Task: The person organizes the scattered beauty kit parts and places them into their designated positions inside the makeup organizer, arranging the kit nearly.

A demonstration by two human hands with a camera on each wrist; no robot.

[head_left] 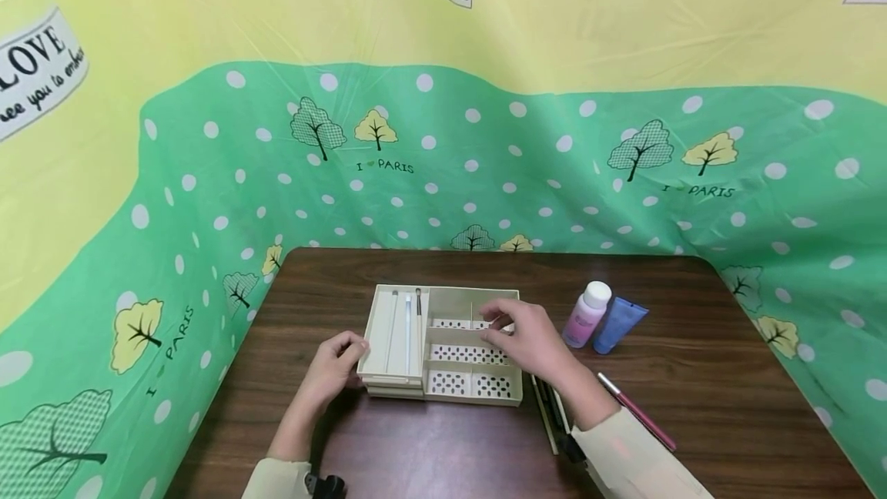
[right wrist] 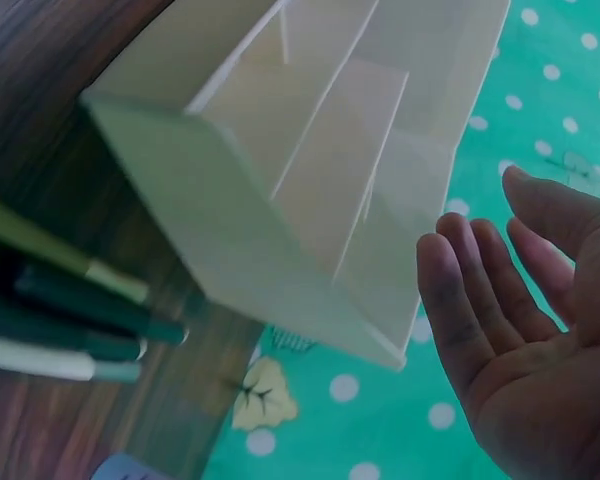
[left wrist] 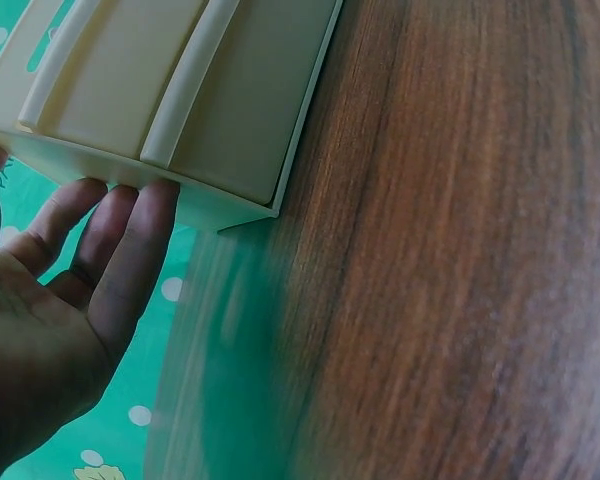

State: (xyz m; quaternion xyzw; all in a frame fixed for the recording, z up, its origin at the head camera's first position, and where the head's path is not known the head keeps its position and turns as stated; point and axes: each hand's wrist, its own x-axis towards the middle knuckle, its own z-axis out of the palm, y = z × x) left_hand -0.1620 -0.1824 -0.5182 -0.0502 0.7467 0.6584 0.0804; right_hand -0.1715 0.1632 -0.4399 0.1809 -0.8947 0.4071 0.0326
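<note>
A cream desktop organizer box (head_left: 473, 399) stands in the middle of the table. Three slim brushes (head_left: 419, 329) lie in its shallow left tray, and drawer fronts (left wrist: 130, 80) show beneath. Its right half has divided compartments with dotted floors. My left hand (head_left: 331, 366) rests on the left side of the box; in the left wrist view its extended fingertips touch the side wall. Over the right compartments hovers my right hand (head_left: 530, 337), fingers relaxed with nothing in them. The right wrist view shows that hand (right wrist: 540, 330) beside the box's rear corner.
Right of the box stand a pink bottle (head_left: 584, 318) with a white cap and a blue tube (head_left: 619, 326). Several slender sticks, perhaps pens or brushes (right wrist: 80, 310), lie beside the box, partly under my right arm. A pink-handled stick (head_left: 640, 414) lies farther right. Patterned cloth surrounds the table.
</note>
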